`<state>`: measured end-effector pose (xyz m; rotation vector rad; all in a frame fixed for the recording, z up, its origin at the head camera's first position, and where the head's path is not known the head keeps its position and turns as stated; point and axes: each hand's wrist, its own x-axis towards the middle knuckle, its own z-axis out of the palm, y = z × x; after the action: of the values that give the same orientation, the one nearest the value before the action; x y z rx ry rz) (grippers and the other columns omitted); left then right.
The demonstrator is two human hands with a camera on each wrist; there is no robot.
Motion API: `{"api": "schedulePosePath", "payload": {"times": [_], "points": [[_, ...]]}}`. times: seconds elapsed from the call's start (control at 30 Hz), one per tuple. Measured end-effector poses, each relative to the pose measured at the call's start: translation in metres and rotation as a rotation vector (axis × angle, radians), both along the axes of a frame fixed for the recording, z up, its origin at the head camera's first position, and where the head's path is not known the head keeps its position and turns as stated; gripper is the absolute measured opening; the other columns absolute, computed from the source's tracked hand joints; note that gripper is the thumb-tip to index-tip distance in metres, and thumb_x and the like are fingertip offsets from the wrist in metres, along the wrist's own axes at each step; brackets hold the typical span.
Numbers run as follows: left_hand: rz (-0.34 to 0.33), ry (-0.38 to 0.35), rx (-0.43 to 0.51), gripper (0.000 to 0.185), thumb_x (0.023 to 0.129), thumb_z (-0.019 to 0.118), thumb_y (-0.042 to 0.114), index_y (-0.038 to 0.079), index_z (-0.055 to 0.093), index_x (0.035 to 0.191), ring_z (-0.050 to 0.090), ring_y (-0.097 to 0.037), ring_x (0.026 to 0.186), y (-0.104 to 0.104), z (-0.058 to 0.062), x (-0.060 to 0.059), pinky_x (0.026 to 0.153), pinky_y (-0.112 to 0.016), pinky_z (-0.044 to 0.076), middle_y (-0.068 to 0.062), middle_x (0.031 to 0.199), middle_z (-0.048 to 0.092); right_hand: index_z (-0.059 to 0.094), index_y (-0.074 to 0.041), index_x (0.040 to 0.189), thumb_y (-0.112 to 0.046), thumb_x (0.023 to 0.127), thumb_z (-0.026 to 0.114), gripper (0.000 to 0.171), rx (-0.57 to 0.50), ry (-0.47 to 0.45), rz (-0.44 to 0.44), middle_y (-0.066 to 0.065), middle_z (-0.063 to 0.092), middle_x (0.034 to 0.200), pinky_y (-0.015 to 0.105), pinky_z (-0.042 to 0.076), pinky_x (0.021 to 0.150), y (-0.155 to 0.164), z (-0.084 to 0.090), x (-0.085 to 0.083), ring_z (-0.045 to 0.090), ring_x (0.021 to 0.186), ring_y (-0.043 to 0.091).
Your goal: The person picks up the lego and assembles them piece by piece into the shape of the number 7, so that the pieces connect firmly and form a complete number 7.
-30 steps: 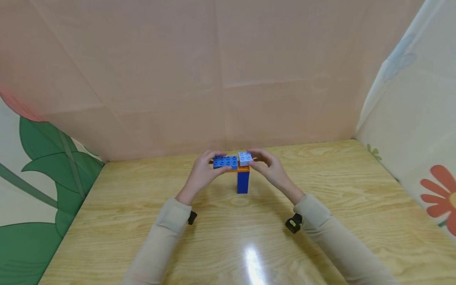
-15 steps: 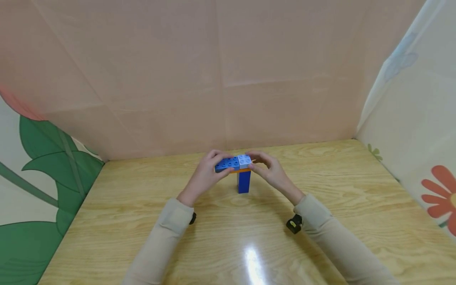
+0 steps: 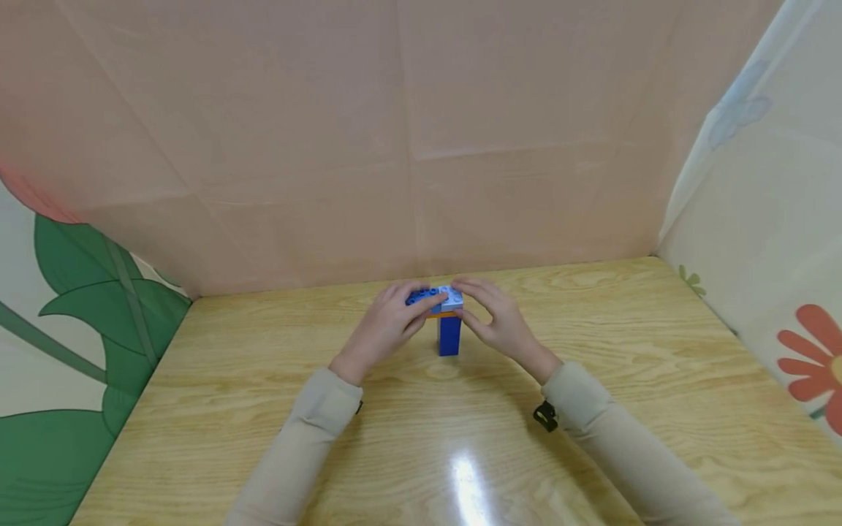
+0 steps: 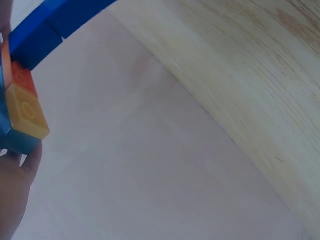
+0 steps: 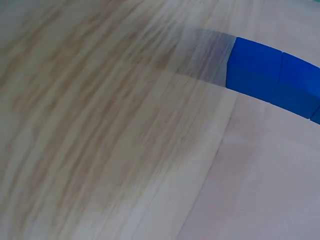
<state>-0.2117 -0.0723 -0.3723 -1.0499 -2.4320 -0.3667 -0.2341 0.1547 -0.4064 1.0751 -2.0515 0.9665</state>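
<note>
A column of dark blue bricks [image 3: 449, 337] stands upright on the table, with a thin orange layer [image 3: 434, 315] on its top. Above that, a blue brick [image 3: 432, 291] and a light blue brick [image 3: 452, 298] lie side by side. My left hand [image 3: 383, 325] grips the blue brick, one finger reaching over onto the light blue one. From the other side, my right hand [image 3: 503, 325] holds the light blue brick between thumb and fingers. The left wrist view shows a yellow brick [image 4: 27, 109] under the overhang, beside a red-orange piece [image 4: 22, 80].
The wooden table [image 3: 263, 380] runs back to a pinkish cloth wall [image 3: 296, 183] close behind the column. Printed cloths with leaves [image 3: 99, 292] and a red flower [image 3: 812, 351] stand at the sides.
The light blue brick has come down flush beside the blue brick. My left hand has slid right, and a finger now lies on the light blue brick. The column stays in place.
</note>
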Motion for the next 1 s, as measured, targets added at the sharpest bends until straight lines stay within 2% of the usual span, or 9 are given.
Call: {"api": "schedulePosePath", "payload": {"times": [0.13,0.2,0.27,0.4,0.47,0.6,0.67,0.87,1.0], "points": [[-0.010,0.051,-0.023,0.043,0.092,0.064,0.015,0.023,0.058,0.133,0.059,-0.026,0.116,0.001,0.000,0.000,0.098,-0.041,0.050,-0.008,0.129,0.059,0.061,0.007,0.119,-0.012,0.087,0.070,0.038,0.047,0.120,0.000,0.024,0.061,0.120,0.022,0.043,0.106,0.000,-0.001,0.000,0.060,0.109,0.036],[-0.016,0.084,-0.034,0.043,0.091,0.065,0.014,0.021,0.058,0.133,0.059,-0.024,0.118,0.002,0.000,0.000,0.100,-0.040,0.050,-0.006,0.130,0.060,0.061,0.006,0.119,-0.015,0.089,0.068,0.037,0.072,0.165,0.000,0.024,0.061,0.119,0.021,0.043,0.106,-0.001,-0.002,-0.001,0.060,0.109,0.035],[-0.019,0.117,-0.048,0.044,0.090,0.066,0.013,0.020,0.058,0.133,0.058,-0.021,0.120,0.002,-0.001,0.000,0.101,-0.038,0.049,-0.003,0.130,0.061,0.061,0.006,0.120,-0.010,0.085,0.072,0.040,0.091,0.192,0.002,0.023,0.061,0.118,0.020,0.042,0.106,-0.001,-0.003,-0.001,0.060,0.109,0.034],[-0.011,0.176,-0.074,0.047,0.088,0.069,0.014,0.018,0.057,0.133,0.058,-0.017,0.120,0.002,-0.004,-0.001,0.101,-0.036,0.049,0.001,0.131,0.062,0.061,0.005,0.120,0.003,0.070,0.080,0.053,0.097,0.214,0.001,0.023,0.062,0.117,0.020,0.041,0.107,-0.001,-0.003,-0.002,0.060,0.109,0.034],[-0.008,0.198,-0.082,0.046,0.089,0.069,0.018,0.019,0.057,0.133,0.058,-0.017,0.120,0.003,-0.005,-0.002,0.101,-0.035,0.049,0.002,0.131,0.062,0.061,0.005,0.120,0.003,0.070,0.081,0.054,0.101,0.219,-0.001,0.023,0.063,0.117,0.020,0.041,0.107,-0.001,-0.002,-0.002,0.060,0.109,0.034],[-0.012,0.232,-0.081,0.045,0.089,0.068,0.024,0.021,0.057,0.132,0.058,-0.017,0.120,0.003,-0.007,-0.003,0.101,-0.036,0.049,0.002,0.130,0.062,0.061,0.005,0.120,-0.005,0.078,0.077,0.047,0.110,0.213,-0.011,0.022,0.062,0.119,0.018,0.038,0.109,0.000,-0.004,-0.002,0.060,0.110,0.034],[-0.014,0.240,-0.075,0.046,0.088,0.070,0.024,0.021,0.057,0.132,0.058,-0.017,0.119,0.004,-0.007,-0.002,0.101,-0.036,0.049,0.002,0.130,0.063,0.060,0.004,0.120,-0.006,0.079,0.077,0.046,0.109,0.214,-0.017,0.020,0.062,0.120,0.020,0.040,0.109,0.000,-0.006,-0.002,0.060,0.110,0.034],[-0.006,0.239,-0.072,0.051,0.086,0.072,0.018,0.021,0.056,0.134,0.058,-0.017,0.120,0.004,-0.010,-0.002,0.100,-0.036,0.049,0.002,0.131,0.062,0.059,0.005,0.120,0.004,0.064,0.083,0.061,0.110,0.215,-0.016,0.021,0.062,0.122,0.029,0.043,0.107,0.001,-0.008,-0.002,0.060,0.112,0.036],[-0.005,0.234,-0.062,0.053,0.084,0.073,0.012,0.020,0.055,0.134,0.058,-0.017,0.120,0.004,-0.011,-0.002,0.100,-0.036,0.048,0.002,0.131,0.062,0.058,0.005,0.120,0.003,0.062,0.085,0.065,0.135,0.223,-0.021,0.023,0.061,0.121,0.033,0.044,0.106,0.001,-0.008,-0.002,0.059,0.113,0.035]]}}
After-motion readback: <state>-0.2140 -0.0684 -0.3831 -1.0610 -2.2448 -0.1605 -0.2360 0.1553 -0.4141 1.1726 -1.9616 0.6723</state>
